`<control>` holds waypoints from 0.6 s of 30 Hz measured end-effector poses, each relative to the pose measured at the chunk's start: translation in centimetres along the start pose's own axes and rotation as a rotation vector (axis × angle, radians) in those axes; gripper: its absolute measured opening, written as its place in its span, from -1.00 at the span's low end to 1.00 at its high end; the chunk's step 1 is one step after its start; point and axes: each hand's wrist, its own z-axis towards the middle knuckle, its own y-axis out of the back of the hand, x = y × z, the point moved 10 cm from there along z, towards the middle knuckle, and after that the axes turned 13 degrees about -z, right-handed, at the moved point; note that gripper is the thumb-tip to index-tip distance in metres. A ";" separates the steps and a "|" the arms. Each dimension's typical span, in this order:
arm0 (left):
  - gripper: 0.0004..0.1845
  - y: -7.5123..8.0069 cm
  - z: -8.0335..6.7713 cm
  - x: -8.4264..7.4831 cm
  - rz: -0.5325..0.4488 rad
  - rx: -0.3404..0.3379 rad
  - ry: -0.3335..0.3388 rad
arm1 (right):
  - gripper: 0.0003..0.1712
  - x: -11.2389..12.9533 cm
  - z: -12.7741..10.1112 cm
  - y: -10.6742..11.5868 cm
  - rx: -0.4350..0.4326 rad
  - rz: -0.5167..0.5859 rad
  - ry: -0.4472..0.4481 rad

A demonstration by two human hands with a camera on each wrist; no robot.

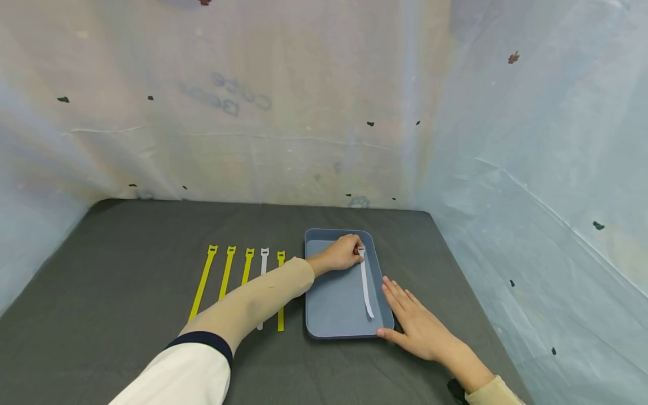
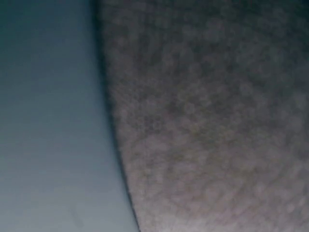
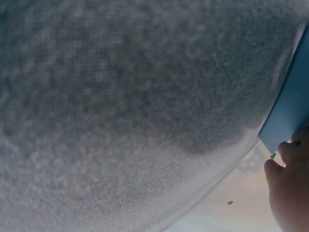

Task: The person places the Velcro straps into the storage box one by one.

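Note:
A blue-grey rectangular tray (image 1: 331, 312) stands on the dark cloth. Over its upper right part, my left hand (image 1: 341, 253) pinches the slotted head of a white hook-and-loop cable tie (image 1: 365, 284), whose tail runs down along the right side of the tray. My right hand (image 1: 417, 327) lies with straight fingers against the tray's right wall, thumb at the lower right corner. In the right wrist view, fingers (image 3: 292, 188) show beside the tray's side (image 3: 293, 104). The left wrist view is blurred, with a blue-grey surface (image 2: 48, 121) along its left.
Left of the tray lie several yellow cable ties (image 1: 202, 286) and another white one (image 1: 264, 260) in a row, partly hidden by my left forearm. Plastic sheeting (image 1: 304, 163) hangs behind the cloth-covered table (image 1: 116, 281) and along its sides.

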 end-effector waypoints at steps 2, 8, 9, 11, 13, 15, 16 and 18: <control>-0.73 0.0 0.0 0.1 0.040 0.001 0.007 | 0.10 0.0 0.0 0.0 -0.002 0.003 0.003; -0.63 -0.1 0.1 0.3 0.128 -0.003 0.027 | 0.12 0.0 0.0 0.0 -0.005 0.002 -0.001; -0.61 -0.1 0.1 0.4 0.134 -0.005 0.029 | 0.12 -0.1 0.0 0.0 -0.005 0.001 -0.001; -0.59 -0.2 0.1 0.4 0.135 -0.006 0.032 | 0.12 -0.1 0.0 0.0 -0.004 0.001 -0.001; -0.59 -0.2 0.1 0.4 0.131 -0.008 0.031 | 0.12 0.0 0.0 0.0 -0.007 0.000 0.001; -0.58 -0.2 0.1 0.4 0.130 -0.010 0.030 | 0.11 0.0 0.0 0.0 -0.011 -0.002 0.002; -0.58 -0.2 0.1 0.4 0.130 -0.011 0.030 | 0.11 0.0 0.0 0.0 -0.011 -0.002 0.000; -0.57 -0.2 0.1 0.5 0.135 -0.013 0.029 | 0.11 0.0 0.0 0.1 -0.013 0.001 -0.004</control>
